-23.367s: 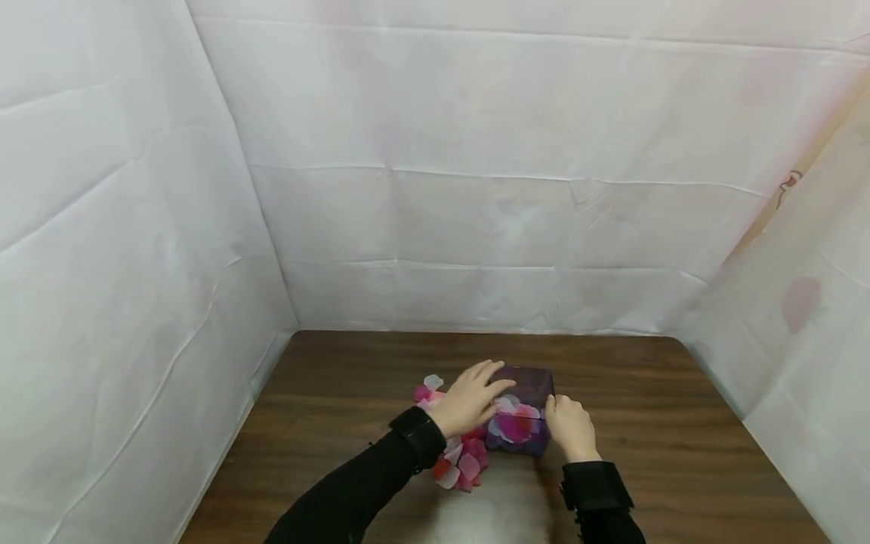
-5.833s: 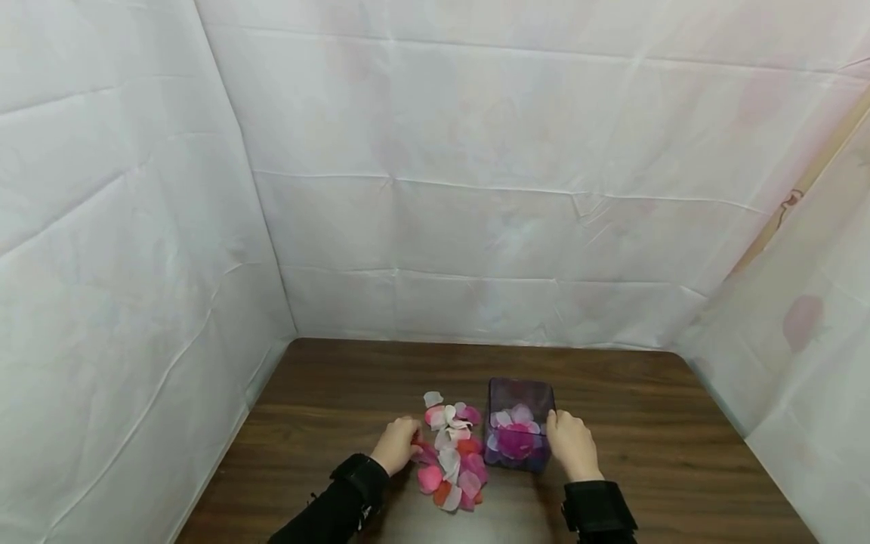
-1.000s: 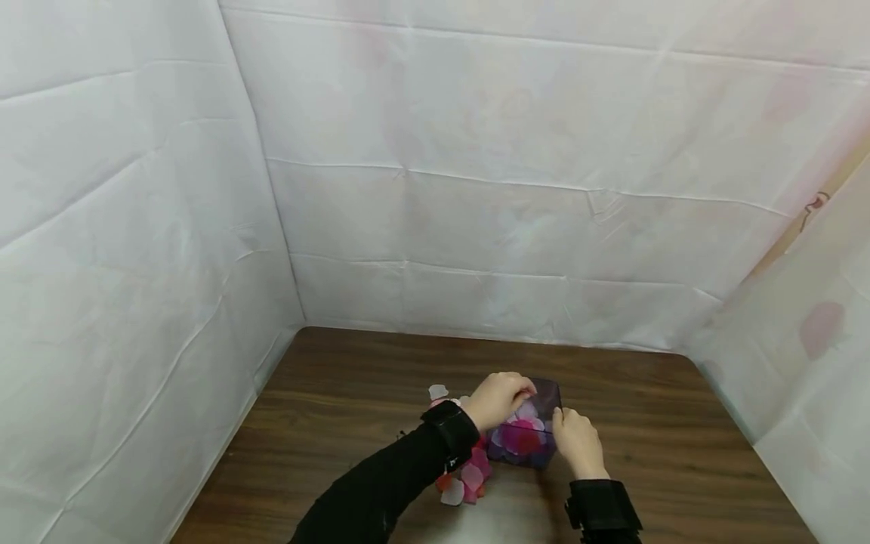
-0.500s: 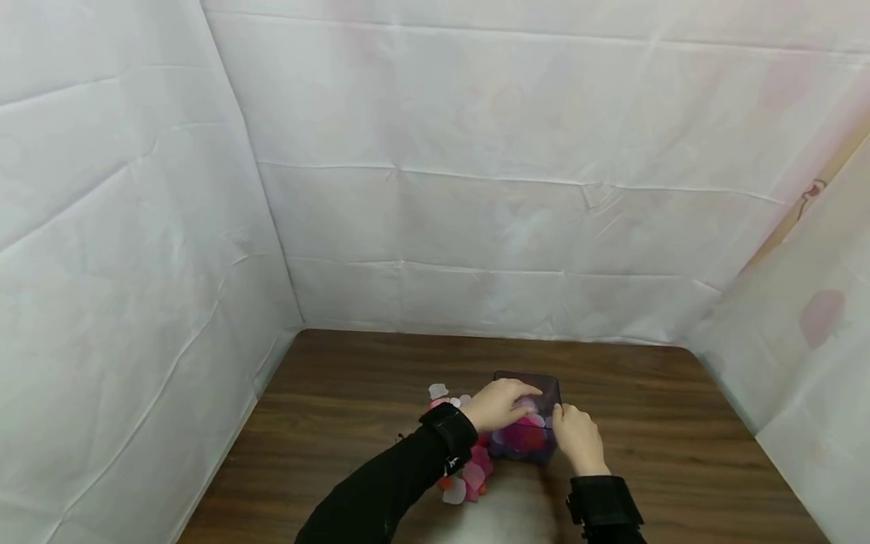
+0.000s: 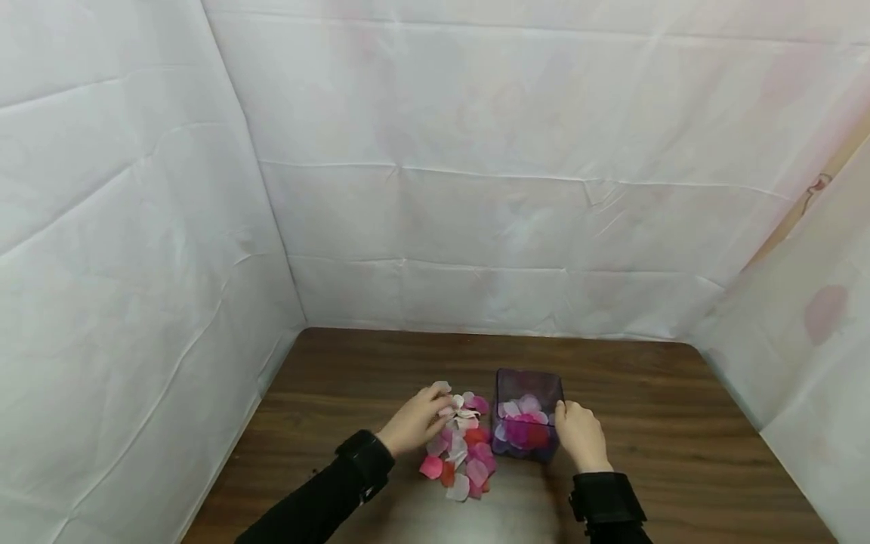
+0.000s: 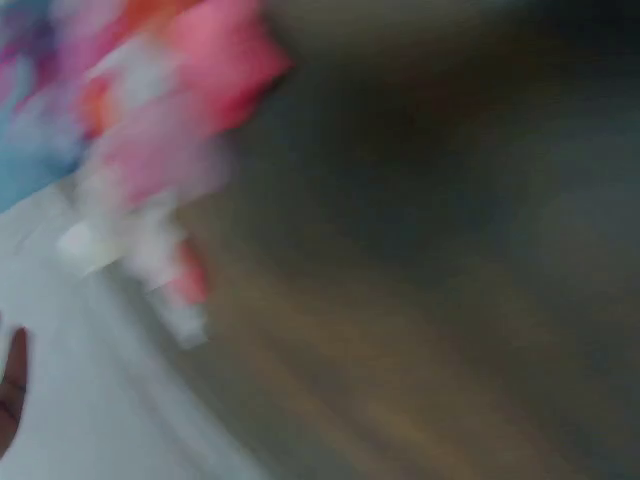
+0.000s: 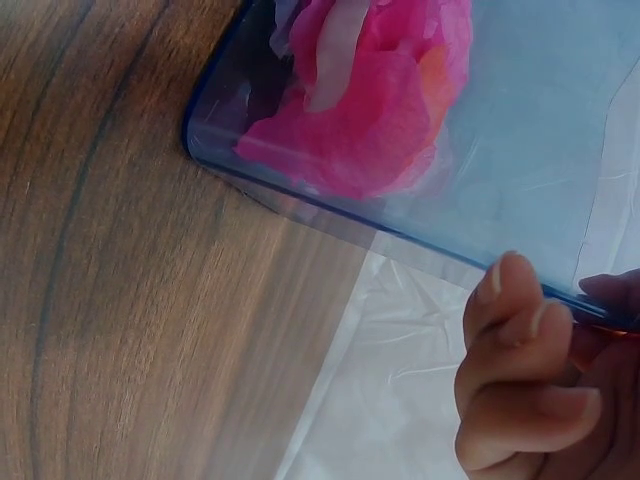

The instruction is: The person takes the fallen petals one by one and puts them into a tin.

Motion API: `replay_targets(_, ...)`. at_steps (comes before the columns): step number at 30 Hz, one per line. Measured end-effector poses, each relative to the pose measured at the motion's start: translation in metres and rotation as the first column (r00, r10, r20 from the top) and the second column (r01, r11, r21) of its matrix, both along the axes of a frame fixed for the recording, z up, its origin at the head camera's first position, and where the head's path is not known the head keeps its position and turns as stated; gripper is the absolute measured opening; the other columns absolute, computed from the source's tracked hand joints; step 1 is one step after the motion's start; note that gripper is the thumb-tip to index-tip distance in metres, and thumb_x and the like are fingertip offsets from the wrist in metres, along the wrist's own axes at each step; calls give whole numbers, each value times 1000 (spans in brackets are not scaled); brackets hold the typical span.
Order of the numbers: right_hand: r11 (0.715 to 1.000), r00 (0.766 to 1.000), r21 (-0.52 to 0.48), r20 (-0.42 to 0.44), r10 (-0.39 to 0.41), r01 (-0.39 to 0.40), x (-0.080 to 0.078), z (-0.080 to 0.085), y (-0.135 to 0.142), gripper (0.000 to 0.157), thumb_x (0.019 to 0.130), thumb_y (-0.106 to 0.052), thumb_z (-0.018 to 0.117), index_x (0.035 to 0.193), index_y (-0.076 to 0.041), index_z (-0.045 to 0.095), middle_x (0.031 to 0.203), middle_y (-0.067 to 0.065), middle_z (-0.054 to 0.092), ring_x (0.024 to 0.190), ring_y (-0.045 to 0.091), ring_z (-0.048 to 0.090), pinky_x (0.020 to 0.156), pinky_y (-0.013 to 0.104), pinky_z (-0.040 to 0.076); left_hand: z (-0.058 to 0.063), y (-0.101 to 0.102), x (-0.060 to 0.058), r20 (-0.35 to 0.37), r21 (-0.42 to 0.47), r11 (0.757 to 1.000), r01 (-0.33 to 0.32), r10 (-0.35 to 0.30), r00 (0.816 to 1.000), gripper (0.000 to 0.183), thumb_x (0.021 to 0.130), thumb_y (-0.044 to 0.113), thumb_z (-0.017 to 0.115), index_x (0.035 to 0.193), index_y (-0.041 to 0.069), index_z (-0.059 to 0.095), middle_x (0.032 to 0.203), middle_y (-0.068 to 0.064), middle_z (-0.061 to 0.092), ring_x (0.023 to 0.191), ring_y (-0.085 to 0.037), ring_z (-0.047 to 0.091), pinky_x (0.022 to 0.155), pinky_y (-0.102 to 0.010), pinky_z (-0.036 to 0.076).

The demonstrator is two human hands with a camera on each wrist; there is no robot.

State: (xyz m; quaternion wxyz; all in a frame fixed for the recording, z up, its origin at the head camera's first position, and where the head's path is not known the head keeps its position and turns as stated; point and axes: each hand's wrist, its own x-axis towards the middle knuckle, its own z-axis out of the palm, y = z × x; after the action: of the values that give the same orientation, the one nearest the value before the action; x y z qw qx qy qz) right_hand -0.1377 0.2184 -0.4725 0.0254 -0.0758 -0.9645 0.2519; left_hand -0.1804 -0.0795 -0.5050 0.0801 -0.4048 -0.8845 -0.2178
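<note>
Loose artificial flower petals (image 5: 478,453) in pink, red and white lie in a pile on the brown table. My left hand (image 5: 411,423) is at the pile's left edge, fingers extended over the far petals, with no petal visibly gripped. In the blurred left wrist view, only one finger (image 6: 13,390) shows, at the left edge. Right of the pile stands a clear purple plastic box (image 5: 528,376), open at the top, with pink, white and red petals (image 5: 526,432) inside. My right hand (image 5: 581,437) pinches its right rim; in the right wrist view fingers and thumb straddle that rim (image 7: 420,245).
The wooden tabletop (image 5: 652,423) extends around the pile and box. White cloth (image 5: 476,227) hangs behind the table and at both sides, close to its edges. One whitish petal (image 5: 442,386) lies at the far end of the pile.
My left hand has moved from over the box back left to the pile. A red petal now shows at the front inside the box. The right hand keeps its hold on the rim.
</note>
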Motion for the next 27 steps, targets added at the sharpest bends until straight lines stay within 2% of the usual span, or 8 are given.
replay_targets(4, 1000, 1000, -7, 13, 1, -1, -1, 1, 0, 37, 97, -17, 34, 74, 4, 56, 84, 28, 63, 77, 42, 62, 62, 50, 45, -28, -24, 27, -80, -112, 988, 105, -114, 990, 17, 81, 12, 70, 98, 13, 68, 97, 1, 55, 87, -9, 54, 75, -19, 47)
replay_targets(7, 1000, 1000, -4, 13, 2, -2, -1, -1, -1, 37, 97, -17, 34, 73, 2, 54, 82, 25, 62, 75, 39, 62, 62, 48, 44, -46, -31, 44, -57, -177, 965, 195, -208, 977, 20, 82, 13, 70, 102, 15, 68, 97, 4, 56, 86, -5, 52, 74, -14, 44)
replay_targets(9, 1000, 1000, -4, 8, 3, -3, -1, -2, -1, 36, 97, -17, 35, 74, 3, 55, 82, 26, 62, 76, 40, 62, 62, 49, 44, -55, -31, 51, -45, -207, 956, 209, -223, 974, 25, 84, 15, 68, 109, 17, 66, 102, 3, 56, 90, -7, 53, 75, -15, 45)
replay_targets(11, 1000, 1000, -6, 9, 6, -6, 0, -3, -3, 36, 97, -16, 35, 74, 3, 55, 81, 26, 62, 76, 40, 62, 62, 48, 44, -59, -28, 53, -3, -230, 956, 182, -188, 982, 28, 86, 15, 67, 114, 17, 63, 107, 2, 56, 92, -8, 52, 75, -16, 46)
replay_targets(13, 1000, 1000, -11, 7, 8, -8, 1, -4, -4, 35, 97, -16, 35, 74, 3, 55, 82, 27, 62, 76, 41, 62, 62, 48, 44, -62, -25, 53, 23, -253, 960, 118, -116, 993, 32, 85, 16, 68, 116, 14, 61, 108, 1, 55, 93, -10, 52, 76, -18, 47)
replay_targets(18, 1000, 1000, -20, 1, 0, 0, 4, -6, -5, 35, 97, -16, 36, 74, 3, 56, 86, 29, 63, 79, 44, 62, 63, 50, 45, -63, -17, 48, 88, -221, 974, -43, 63, 994, 19, 82, 13, 71, 99, 9, 64, 96, 0, 54, 83, -9, 55, 71, -21, 49)
replay_targets(24, 1000, 1000, -29, 14, -4, 4, 2, -5, -4, 36, 97, -17, 36, 73, 3, 55, 81, 25, 62, 73, 36, 61, 60, 46, 44, -63, -18, 41, 18, -182, 977, -113, 119, 993, 14, 79, 13, 73, 84, 13, 60, 94, -1, 56, 80, -14, 51, 67, -22, 46)
replay_targets(27, 1000, 1000, -22, 7, -3, 3, 1, -4, -4, 36, 97, -17, 36, 75, 3, 56, 84, 28, 63, 76, 40, 62, 61, 48, 45, -64, -21, 38, -2, -172, 975, -144, 145, 989, 17, 77, 15, 74, 84, 14, 58, 85, 3, 53, 77, -12, 48, 65, -22, 43)
